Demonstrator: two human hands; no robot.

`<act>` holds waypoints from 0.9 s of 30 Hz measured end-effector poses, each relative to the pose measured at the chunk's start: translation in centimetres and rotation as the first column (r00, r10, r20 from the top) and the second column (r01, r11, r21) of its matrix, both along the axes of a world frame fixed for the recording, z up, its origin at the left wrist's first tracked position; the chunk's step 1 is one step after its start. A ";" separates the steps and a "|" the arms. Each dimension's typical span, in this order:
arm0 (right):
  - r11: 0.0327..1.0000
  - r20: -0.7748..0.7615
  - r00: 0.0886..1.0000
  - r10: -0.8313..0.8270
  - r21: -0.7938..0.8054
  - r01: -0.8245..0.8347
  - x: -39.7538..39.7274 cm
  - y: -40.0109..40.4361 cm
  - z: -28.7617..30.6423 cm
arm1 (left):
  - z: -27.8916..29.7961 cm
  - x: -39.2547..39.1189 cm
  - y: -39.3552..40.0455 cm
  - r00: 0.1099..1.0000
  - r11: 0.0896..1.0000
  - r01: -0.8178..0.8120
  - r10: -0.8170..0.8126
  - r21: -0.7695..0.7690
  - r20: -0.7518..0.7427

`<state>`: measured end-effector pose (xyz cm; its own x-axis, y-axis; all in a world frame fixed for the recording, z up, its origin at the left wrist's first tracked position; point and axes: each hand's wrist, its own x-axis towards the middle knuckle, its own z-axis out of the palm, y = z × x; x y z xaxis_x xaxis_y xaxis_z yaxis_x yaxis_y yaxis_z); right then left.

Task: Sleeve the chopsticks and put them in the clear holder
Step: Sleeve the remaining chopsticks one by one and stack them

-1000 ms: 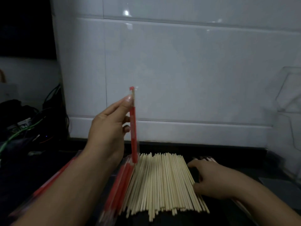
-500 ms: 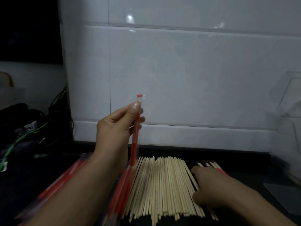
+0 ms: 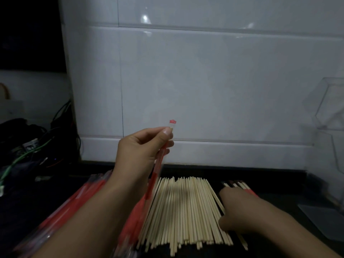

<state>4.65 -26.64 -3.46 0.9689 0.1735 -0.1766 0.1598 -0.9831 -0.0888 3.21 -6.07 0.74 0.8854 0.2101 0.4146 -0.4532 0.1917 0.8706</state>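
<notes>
Pinching a red sleeve [image 3: 160, 161] upright, my left hand [image 3: 143, 151] is hovering beside my right hand [image 3: 240, 211], which is resting curled on bare chopsticks [image 3: 186, 211], grip unclear. Beyond my right hand, the clear holder [image 3: 333, 116] is standing; no readable writing.

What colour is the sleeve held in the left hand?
Red with a clear top, on the sleeve in the head view.

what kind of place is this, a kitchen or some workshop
Probably a kitchen or back-room prep counter, though I can't be sure: a dark countertop against a white tiled wall, a pile of bare chopsticks, and tangled cables at left.
</notes>
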 end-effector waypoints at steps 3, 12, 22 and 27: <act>1.000 -0.008 1.000 -0.001 0.013 0.001 0.0 0.0 -0.1 | 0.1 -0.3 -0.2 0.998 0.998 -0.035 0.033 0.044 0.048; 0.664 0.109 0.990 -0.093 0.747 -0.020 0.1 -2.5 2.4 | 0.4 -0.8 -0.1 0.998 0.988 -0.029 0.019 0.154 0.067; -0.291 0.257 0.917 -0.304 0.892 -0.346 -1.0 -1.9 4.2 | -0.8 -0.8 -1.5 0.997 0.945 0.078 -0.080 0.319 -0.004; -0.415 0.240 0.881 -0.407 0.811 -0.413 -0.8 -2.6 4.8 | -1.3 -0.7 -2.4 0.993 0.912 0.110 -0.115 0.396 -0.011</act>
<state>3.90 -29.28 1.30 0.8226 -0.3231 0.4679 0.5675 0.4150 -0.7111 2.48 -8.50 -0.57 0.8879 -0.0736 0.4541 -0.4598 -0.1166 0.8803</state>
